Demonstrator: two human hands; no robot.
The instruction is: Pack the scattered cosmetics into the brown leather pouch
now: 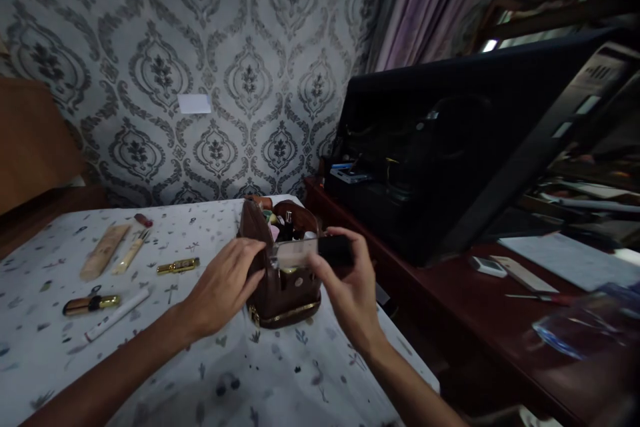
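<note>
A brown zippered cosmetic bag [287,303] stands open on the white patterned cloth, with several small items showing inside its top. My right hand [353,287] grips a glass bottle [297,254] of beige liquid by its black cap, holding it sideways over the front of the bag's opening. At the bag's left side, my left hand [227,283] has its fingers and thumb on the brown side wall. Left of that hand lie a gold tube [178,266], a white pen-like tube [117,313], a brown and gold tube [91,304], a beige tube [105,252] and a brush [131,253].
A large black case [425,167] stands open on a dark red table [450,307] to the right, near papers, a white device and a clear blue-edged object. Patterned wallpaper rises behind. A brown box [35,140] is at far left.
</note>
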